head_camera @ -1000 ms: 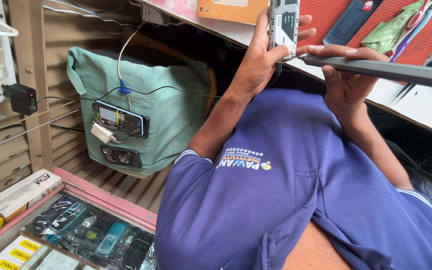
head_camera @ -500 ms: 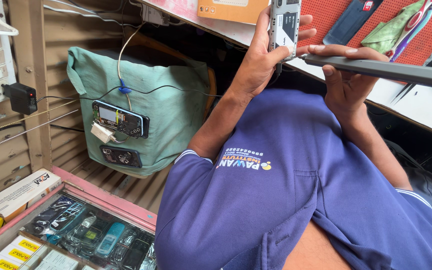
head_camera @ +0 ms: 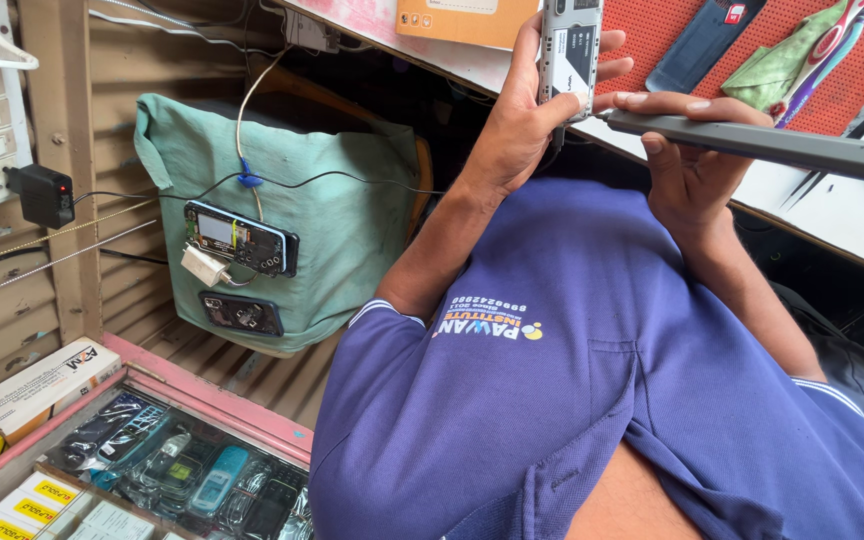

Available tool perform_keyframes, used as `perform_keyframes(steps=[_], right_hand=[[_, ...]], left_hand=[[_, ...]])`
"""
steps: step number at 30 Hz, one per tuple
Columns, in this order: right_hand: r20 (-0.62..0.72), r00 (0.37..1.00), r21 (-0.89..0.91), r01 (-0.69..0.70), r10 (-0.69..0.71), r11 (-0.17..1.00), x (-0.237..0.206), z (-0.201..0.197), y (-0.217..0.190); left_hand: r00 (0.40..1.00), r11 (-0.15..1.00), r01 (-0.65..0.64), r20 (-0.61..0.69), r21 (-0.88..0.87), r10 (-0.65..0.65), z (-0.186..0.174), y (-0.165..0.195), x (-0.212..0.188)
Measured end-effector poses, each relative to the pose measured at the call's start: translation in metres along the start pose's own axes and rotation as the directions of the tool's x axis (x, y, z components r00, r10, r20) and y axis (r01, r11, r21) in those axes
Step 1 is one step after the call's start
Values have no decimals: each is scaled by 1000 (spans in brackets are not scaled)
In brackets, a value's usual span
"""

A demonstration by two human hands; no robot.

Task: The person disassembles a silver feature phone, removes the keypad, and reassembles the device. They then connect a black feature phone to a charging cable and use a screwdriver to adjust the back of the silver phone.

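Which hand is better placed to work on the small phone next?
Likely the right hand: it holds the grey pen-shaped tool with its tip at the phone. The left hand is busy gripping that phone.

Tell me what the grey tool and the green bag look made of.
Grey tool: seemingly matte plastic or coated metal; even, dull, straight-edged surface, unclear which. Held in the right hand.
Green bag: woven cloth; it creases, sags and shows stitched hems.

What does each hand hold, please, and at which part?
The left hand grips a small phone by its sides, thumb on one edge, fingers on the other. The right hand pinches a long grey tool near its tip end.
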State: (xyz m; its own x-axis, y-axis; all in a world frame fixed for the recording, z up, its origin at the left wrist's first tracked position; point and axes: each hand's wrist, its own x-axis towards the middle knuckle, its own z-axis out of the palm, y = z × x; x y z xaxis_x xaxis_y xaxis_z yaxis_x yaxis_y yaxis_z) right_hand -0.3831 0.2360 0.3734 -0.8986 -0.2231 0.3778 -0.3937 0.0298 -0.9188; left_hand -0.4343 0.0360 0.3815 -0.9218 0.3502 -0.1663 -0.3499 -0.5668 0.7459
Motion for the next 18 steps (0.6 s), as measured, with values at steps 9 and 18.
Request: perform_keyframes(steps=[9,18], right_hand=[[50,998,-49,27,-25,998,1,1,-1],[90,994,-135,79,-67,988,9,4,-4]], left_hand=[[1000,1000,-2,-9,-18,2,2,0,0],[1000,1000,-22,-11,-8,22,2,2,1]])
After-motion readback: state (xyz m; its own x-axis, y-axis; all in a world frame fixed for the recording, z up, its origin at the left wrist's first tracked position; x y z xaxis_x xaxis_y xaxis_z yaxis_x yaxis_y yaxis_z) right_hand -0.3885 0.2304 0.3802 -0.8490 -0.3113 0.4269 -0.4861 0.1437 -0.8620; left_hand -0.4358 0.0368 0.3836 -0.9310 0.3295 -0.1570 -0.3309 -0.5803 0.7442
